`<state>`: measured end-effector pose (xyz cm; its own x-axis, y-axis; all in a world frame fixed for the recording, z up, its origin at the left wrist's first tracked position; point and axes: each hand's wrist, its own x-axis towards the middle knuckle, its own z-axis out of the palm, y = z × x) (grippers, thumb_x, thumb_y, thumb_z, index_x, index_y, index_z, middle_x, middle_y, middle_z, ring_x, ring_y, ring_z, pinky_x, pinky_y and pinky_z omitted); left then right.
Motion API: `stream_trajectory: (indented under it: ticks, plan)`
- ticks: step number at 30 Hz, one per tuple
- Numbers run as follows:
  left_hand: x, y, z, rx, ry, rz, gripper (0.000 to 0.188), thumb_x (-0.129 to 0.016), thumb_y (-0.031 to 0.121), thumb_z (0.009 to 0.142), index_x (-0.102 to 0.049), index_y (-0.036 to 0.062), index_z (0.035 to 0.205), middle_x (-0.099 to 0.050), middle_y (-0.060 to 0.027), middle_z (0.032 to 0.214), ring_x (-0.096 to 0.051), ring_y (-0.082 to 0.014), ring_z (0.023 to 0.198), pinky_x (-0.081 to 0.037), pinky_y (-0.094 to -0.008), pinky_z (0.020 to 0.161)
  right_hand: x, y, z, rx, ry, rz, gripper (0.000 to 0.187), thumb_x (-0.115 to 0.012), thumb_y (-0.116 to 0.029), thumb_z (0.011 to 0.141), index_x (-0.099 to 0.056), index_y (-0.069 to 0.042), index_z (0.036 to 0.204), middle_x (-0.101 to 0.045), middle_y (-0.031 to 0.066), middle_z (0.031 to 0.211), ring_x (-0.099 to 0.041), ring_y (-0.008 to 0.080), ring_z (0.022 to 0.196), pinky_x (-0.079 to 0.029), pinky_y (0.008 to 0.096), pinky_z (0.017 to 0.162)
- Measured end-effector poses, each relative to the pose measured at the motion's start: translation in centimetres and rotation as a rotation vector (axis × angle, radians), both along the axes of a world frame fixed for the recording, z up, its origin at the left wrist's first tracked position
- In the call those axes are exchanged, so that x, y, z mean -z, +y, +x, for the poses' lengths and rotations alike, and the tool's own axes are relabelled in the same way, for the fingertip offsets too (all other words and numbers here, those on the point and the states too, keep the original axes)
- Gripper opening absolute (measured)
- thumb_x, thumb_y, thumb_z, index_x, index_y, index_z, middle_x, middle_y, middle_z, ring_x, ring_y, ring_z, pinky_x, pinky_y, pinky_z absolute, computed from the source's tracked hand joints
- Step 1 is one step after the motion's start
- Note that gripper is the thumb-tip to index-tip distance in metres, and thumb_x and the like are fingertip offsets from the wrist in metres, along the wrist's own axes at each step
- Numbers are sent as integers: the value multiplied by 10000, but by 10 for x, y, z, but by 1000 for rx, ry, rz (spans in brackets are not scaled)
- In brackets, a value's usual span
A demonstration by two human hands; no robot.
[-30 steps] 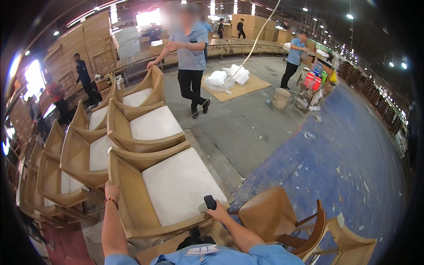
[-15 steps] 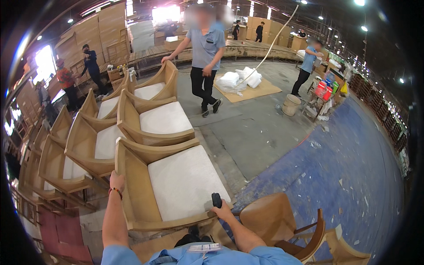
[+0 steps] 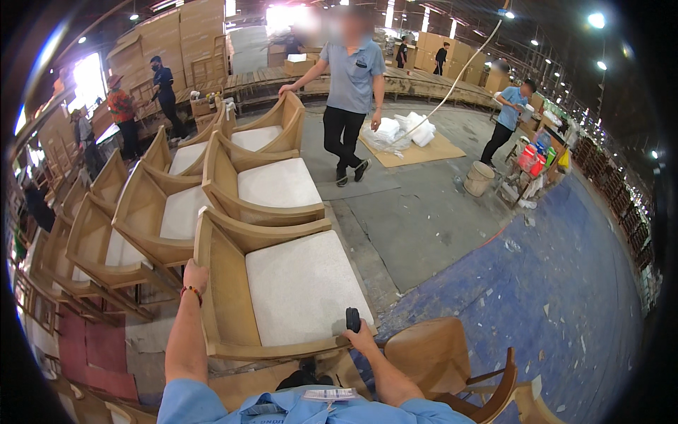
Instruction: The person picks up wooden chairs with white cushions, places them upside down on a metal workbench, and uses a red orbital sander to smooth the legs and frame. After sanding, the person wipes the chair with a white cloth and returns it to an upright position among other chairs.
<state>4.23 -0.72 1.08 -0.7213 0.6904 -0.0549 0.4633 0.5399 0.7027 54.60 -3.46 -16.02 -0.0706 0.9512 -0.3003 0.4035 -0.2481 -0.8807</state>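
Gripping a wooden chair (image 3: 227, 307) directly before me with my left hand (image 3: 196, 275), seemingly to steady it, I held a black object (image 3: 352, 320) in my closed right hand (image 3: 363, 339) by the white seat's (image 3: 304, 286) front corner. Beyond, more chairs (image 3: 220, 173) stood in tight rows, perhaps saving space; a co-worker (image 3: 353, 78) rested a hand on one.

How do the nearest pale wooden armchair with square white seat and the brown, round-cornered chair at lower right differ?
The pale armchair has a white, squarish seat; the brown chair, a brown, rounded one. The left hand touches the pale armchair, not the brown chair. Both have curved outlines.
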Motion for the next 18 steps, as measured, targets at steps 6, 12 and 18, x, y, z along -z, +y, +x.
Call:
stream_trajectory:
  ticks: [6,12,18]
  plan:
    - [-7,2,6,-10,-29,2,344,-594,102,820,-563,-44,1130,-653,-229,1070,-640,-350,1004,-494,-405,865,1,4,2,-15,-5,-33,776,-748,-349,720,-436,38,1316,-639,225,1017,-642,314,870,-509,396,788]
    - [-13,0,9,-15,-63,5,378,-576,84,822,-552,-41,1178,-645,-200,1064,-631,-319,962,-487,-397,847,2,3,0,-6,-5,-26,775,-748,-338,719,-436,36,1321,-637,238,1047,-640,320,929,-500,396,831]
    - [-7,0,0,-17,-60,-21,376,-595,71,832,-549,-28,1192,-650,-189,1061,-636,-306,958,-490,-394,843,2,-1,-4,11,-15,-2,795,-752,-340,714,-427,31,1336,-637,250,1081,-640,337,971,-494,400,859]
